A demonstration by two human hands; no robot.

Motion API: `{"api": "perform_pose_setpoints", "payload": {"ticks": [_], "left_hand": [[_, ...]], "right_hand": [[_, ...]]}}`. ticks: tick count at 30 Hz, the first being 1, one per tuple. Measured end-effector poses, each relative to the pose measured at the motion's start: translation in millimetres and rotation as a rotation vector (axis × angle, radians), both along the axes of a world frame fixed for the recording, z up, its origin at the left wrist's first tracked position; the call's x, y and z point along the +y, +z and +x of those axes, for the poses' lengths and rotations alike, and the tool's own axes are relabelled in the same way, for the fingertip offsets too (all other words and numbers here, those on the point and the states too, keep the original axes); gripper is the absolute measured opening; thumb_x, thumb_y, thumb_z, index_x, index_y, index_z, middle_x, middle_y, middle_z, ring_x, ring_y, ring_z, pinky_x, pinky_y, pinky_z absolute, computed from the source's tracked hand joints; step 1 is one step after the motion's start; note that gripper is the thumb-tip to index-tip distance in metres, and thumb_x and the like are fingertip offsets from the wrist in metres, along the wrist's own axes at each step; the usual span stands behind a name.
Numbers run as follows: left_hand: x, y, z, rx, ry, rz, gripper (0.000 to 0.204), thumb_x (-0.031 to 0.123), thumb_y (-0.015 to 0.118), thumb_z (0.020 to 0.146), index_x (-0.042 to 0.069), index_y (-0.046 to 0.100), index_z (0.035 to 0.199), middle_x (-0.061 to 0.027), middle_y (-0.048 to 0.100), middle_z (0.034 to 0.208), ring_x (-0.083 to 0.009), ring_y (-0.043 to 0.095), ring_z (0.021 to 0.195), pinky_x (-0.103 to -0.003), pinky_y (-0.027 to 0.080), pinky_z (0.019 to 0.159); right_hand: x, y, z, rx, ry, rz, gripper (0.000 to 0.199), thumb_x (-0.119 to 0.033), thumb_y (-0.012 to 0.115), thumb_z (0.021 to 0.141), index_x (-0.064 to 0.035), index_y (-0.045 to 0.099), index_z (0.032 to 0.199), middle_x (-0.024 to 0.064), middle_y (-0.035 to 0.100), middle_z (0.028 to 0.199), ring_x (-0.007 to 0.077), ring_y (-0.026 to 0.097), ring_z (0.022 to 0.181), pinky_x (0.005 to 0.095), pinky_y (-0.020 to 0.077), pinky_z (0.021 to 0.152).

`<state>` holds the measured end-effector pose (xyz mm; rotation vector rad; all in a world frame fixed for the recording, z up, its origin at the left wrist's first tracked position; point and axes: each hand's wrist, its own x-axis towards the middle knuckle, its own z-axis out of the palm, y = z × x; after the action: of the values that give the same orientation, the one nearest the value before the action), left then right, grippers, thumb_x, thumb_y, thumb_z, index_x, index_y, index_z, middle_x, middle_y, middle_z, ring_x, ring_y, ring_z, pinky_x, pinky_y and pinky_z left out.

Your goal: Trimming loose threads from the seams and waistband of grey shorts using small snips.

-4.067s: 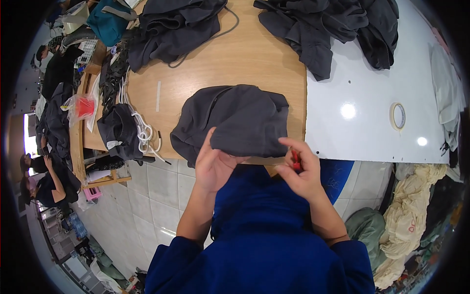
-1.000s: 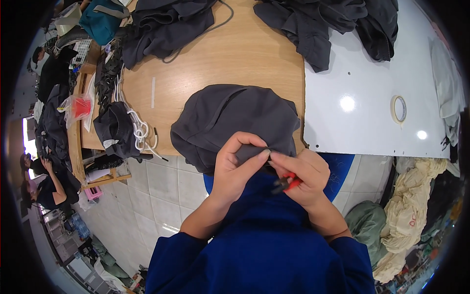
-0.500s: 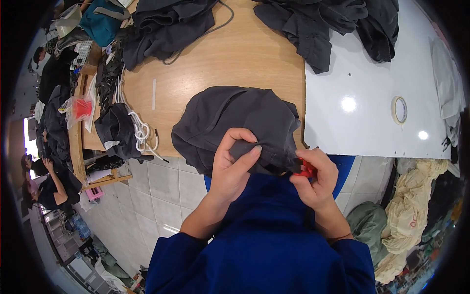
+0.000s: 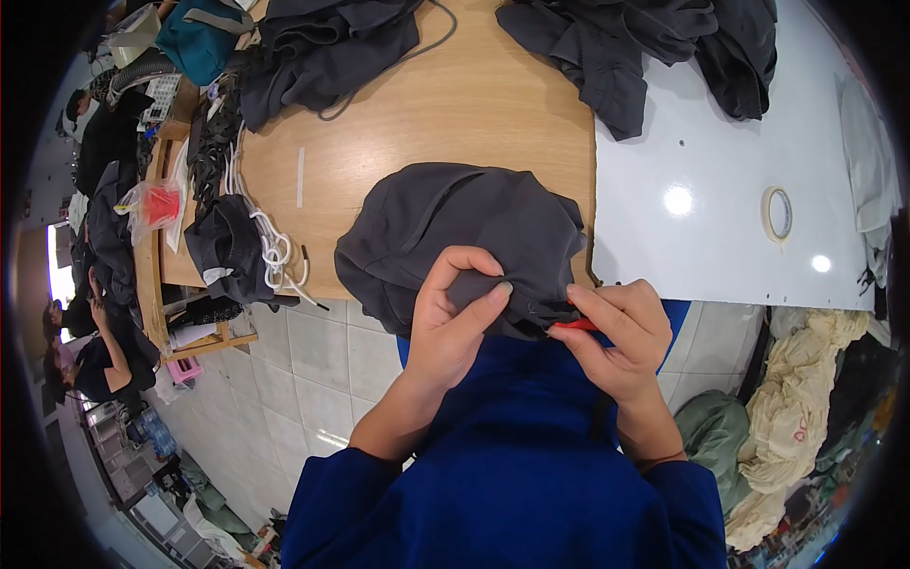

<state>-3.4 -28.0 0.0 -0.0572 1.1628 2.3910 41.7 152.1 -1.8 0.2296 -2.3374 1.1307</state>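
Note:
A dark grey garment (image 4: pixel 464 228) lies bunched at the near edge of the wooden table (image 4: pixel 455 114). My left hand (image 4: pixel 455 318) pinches a fold of its near hem between thumb and fingers. My right hand (image 4: pixel 616 337) holds a small red tool (image 4: pixel 573 325), its tip against the same hem just right of my left thumb. The two hands are almost touching. Most of the tool is hidden inside my fingers.
More dark garments (image 4: pixel 322 43) and a second dark pile (image 4: pixel 645 38) lie at the table's far side. A white tabletop (image 4: pixel 720 209) on the right holds a tape roll (image 4: pixel 777 213). White cords (image 4: pixel 270 247) hang at the left edge. Cream fabric (image 4: pixel 796 417) is piled on the floor at right. A person (image 4: pixel 95 351) sits far left.
My hands have shifted along the garment's near hem, with the red tool brought back to the fabric beside my left thumb. The garment has been gathered closer to me.

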Motion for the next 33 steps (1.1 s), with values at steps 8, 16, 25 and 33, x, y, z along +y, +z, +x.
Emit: {"api": "perform_pose_setpoints", "payload": {"ticks": [8,16,25,33], "left_hand": [[-1.6,-0.1,1.9,0.010,-0.014,-0.039,0.022,-0.006,0.055,0.085,0.004,0.048,0.104,-0.0012,0.051,0.097,-0.0049,0.051,0.089,-0.019,0.042,0.079],[-2.8,0.9,2.9,0.101,-0.011,-0.135,0.022,-0.006,0.057,0.084,0.003,0.050,0.102,-0.0008,0.053,0.095,-0.0039,0.052,0.086,-0.018,0.042,0.075],[-2.0,0.6,2.5,0.154,-0.033,-0.169,0.022,-0.007,0.058,0.083,0.003,0.051,0.102,-0.0004,0.053,0.096,-0.0039,0.052,0.087,-0.018,0.041,0.076],[0.2,1.0,2.6,0.123,-0.017,-0.152,0.021,-0.006,0.058,0.084,0.003,0.051,0.101,0.0001,0.053,0.095,-0.0033,0.051,0.085,-0.017,0.041,0.075]], "right_hand": [[1.6,-1.7,1.9,0.020,-0.075,0.017,0.043,-0.021,0.080,0.053,-0.0121,0.070,0.093,-0.0005,0.055,0.070,0.0154,0.043,0.058,0.0262,0.0319,0.053],[7.2,8.5,3.4,-0.017,-0.050,0.125,0.038,-0.024,0.079,0.055,-0.0179,0.072,0.091,-0.0037,0.056,0.075,0.0158,0.041,0.070,0.0275,0.0323,0.064],[10.4,8.6,5.1,-0.027,-0.033,0.172,0.037,-0.026,0.078,0.055,-0.0202,0.072,0.092,-0.0047,0.056,0.079,0.0165,0.041,0.075,0.0278,0.0321,0.067],[-2.5,-10.1,16.7,-0.397,0.002,-1.081,0.045,-0.006,0.071,0.070,-0.0003,0.058,0.113,0.0031,0.055,0.086,0.0088,0.045,0.067,0.0201,0.0369,0.061]]}}
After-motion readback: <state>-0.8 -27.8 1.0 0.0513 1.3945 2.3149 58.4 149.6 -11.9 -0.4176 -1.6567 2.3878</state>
